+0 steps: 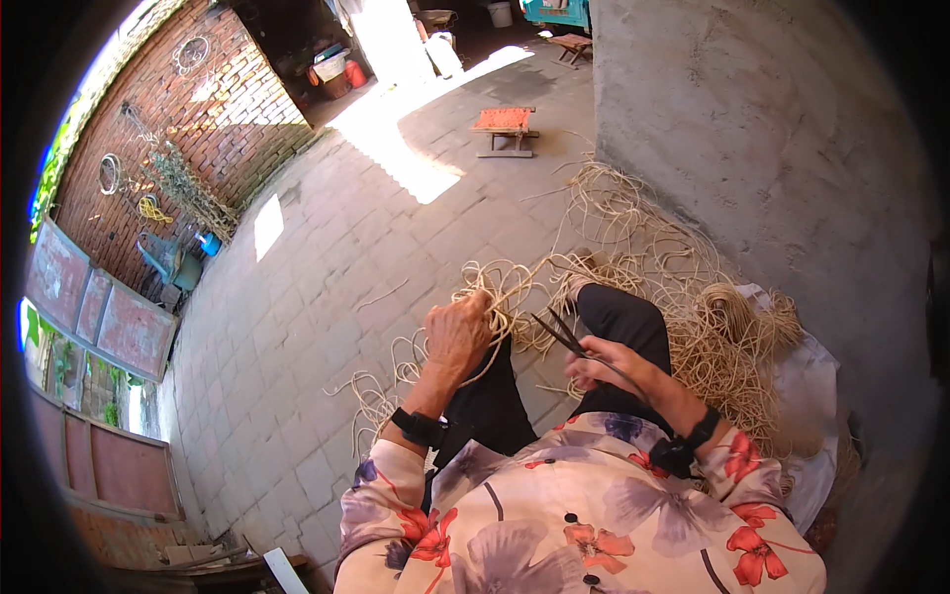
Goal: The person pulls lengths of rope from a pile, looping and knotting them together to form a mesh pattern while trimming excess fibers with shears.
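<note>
My left hand [458, 335] is closed around strands of tan cord [510, 287], which loop out above and beside it over my knees. In my right hand [606, 364] is a pair of dark scissors [560, 333], blades parted and pointing up and left toward the strands. The blades look apart from the cord, a short way right of my left hand. A large tangled heap of the same cord [727, 361] spreads to the right of my legs, with a wound bundle [725, 312] on it. Loose ends also trail down beside my left forearm.
A white sheet [807, 396] lies partly under the heap, beside a grey plastered wall [762, 129]. A low folding stool with an orange seat [505, 121] stands ahead on the paved floor [327, 297]. Metal panels [99, 297] and a brick wall [213, 89] border the left.
</note>
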A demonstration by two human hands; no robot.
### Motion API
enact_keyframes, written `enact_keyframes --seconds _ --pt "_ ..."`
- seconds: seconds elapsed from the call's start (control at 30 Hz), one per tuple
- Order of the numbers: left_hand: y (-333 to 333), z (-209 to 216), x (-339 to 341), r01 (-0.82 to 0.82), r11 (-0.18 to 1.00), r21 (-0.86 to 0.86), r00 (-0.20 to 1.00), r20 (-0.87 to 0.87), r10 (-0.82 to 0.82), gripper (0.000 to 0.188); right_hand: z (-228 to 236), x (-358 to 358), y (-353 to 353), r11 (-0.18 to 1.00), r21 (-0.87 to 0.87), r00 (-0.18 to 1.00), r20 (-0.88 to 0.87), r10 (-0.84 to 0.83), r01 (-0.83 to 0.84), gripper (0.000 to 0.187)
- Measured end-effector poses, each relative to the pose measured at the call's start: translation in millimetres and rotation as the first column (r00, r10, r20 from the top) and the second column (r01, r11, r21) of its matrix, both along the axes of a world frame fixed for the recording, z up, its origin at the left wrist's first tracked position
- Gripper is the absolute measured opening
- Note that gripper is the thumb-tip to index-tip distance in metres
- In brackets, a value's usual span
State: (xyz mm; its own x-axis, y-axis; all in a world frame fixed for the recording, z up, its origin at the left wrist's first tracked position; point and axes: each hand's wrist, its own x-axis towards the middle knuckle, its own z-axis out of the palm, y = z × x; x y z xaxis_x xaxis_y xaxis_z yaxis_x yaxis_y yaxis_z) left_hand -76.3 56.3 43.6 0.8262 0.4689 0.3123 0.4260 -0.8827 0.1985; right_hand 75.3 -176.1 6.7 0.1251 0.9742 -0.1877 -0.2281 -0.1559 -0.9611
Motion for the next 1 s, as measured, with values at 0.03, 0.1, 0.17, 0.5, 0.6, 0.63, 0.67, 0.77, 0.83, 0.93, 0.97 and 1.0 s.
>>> enact_keyframes --seconds 0.03,0.1,0.17,0.5,0.6,0.63,0.67,0.77,0.83,0.93,0.97,1.0 --pt "-8 2 1 0.049 0.999 0.02 0.999 0.017 -0.049 0.01 1 -8 13 1.0 0.001 0.999 0.009 -0.03 0.03 0.031" --pt "-20 2 1 0.094 0.995 0.013 0.995 0.016 -0.094 0.01 6 -19 34 0.998 0.0 0.998 0.016 -0.057 0.057 0.032" --pt "-24 -3 -1 0.14 0.99 -0.003 0.988 -0.057 -0.14 0.014 17 -24 48 0.995 -0.005 0.984 0.144 -0.1 0.102 0.032" --pt "14 -26 -50 0.146 0.886 -0.439 0.978 0.198 -0.063 0.028 20 10 1 0.907 0.069 0.898 -0.19 -0.397 0.415 0.036" --pt "10 -21 -54 0.164 0.888 -0.43 0.986 0.078 -0.144 0.027 15 16 -10 0.884 0.051 0.874 -0.186 -0.449 0.465 0.035" --pt "6 -16 -53 0.13 0.828 -0.546 0.991 0.059 -0.117 0.028 12 17 -12 0.874 0.043 0.866 -0.168 -0.471 0.484 0.034" --pt "4 -14 -52 0.094 0.753 -0.652 0.995 0.037 -0.092 0.028 11 17 -14 0.873 0.043 0.864 -0.168 -0.474 0.487 0.034" --pt "4 -19 -54 0.092 0.711 -0.697 0.995 0.045 -0.086 0.03 8 15 -18 0.878 0.042 0.875 -0.116 -0.47 0.477 0.031" --pt "6 -30 -56 0.086 0.726 -0.682 0.996 0.043 -0.078 0.031 5 14 -18 0.881 0.037 0.879 -0.103 -0.466 0.472 0.029" --pt "3 -40 -56 0.067 0.744 -0.664 0.998 0.041 -0.052 0.03 4 14 -18 0.889 0.001 0.887 -0.075 -0.456 0.458 0.03" --pt "1 -43 -56 0.05 0.748 -0.662 0.999 0.04 -0.031 0.028 4 13 -17 0.889 0.0 0.887 -0.075 -0.456 0.458 0.03" --pt "-2 -40 -54 0.05 0.747 -0.663 0.999 0.04 -0.031 0.028 4 12 -17 0.886 -0.007 0.884 -0.055 -0.464 0.464 0.03"
